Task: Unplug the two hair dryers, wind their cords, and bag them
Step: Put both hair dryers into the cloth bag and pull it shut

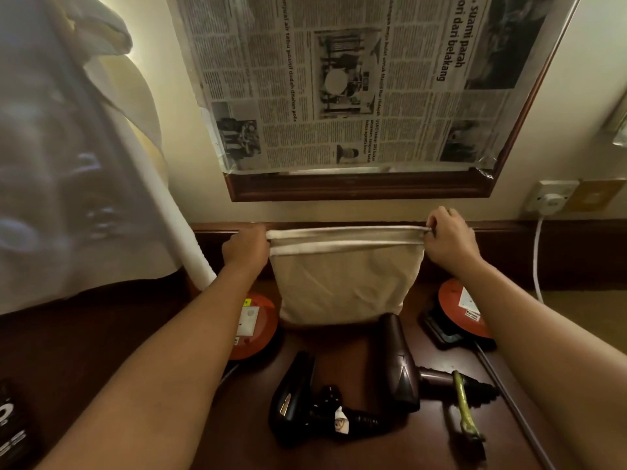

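In the head view, a cream drawstring bag (342,283) is held upright near the back edge of the counter (339,368). Its mouth is pulled taut between the left hand (246,247) and the right hand (448,237), the fingers of each curled round a top corner. Its mouth appears barely parted.

The black hair dryer (298,398) and the brown hair dryer (398,364) lie on the counter in front of the bag, the brown one touching its base.

With both hands occupied, one corner must be released to lift a dryer, and the mouth could collapse. A loose cord could be snagged on the rim, though the winding cannot be judged here.
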The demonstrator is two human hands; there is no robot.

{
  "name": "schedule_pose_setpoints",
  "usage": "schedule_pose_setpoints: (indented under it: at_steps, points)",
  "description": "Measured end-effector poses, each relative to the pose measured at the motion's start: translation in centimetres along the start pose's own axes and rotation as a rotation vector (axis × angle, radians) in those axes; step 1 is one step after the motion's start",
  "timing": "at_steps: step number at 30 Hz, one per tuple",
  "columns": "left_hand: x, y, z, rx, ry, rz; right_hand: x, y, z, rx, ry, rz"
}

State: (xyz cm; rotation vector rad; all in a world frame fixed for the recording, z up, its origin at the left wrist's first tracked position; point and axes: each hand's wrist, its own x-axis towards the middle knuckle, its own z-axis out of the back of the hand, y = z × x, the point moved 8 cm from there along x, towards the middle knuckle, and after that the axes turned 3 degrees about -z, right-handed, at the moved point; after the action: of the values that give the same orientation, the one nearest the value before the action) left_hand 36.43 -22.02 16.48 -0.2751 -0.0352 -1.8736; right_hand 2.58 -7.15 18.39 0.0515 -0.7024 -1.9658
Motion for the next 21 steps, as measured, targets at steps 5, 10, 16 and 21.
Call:
schedule_pose_setpoints:
  at_steps: [5,10,16,21]
  points:
    - [1.4,-1.7,2.9,-0.06,-0.136,-0.062,0.8,0.9,2.8,0.031,-0.139,0.087]
    - [-2.1,-1.3,0.5,-0.154,-0.147,-0.035,-3.3,-0.6,1.2,0.026,-0.248,0.101]
    - [-10.6,1.4,-11.8,-0.278,0.19,0.069,-13.1,-6.5,-8.8,-0.041,0.016,-0.04]
    - [-14.3,1.6,-18.2,-0.581,0.386,0.137,-17.4,-10.8,-13.9,-0.044,0.253,-0.345]
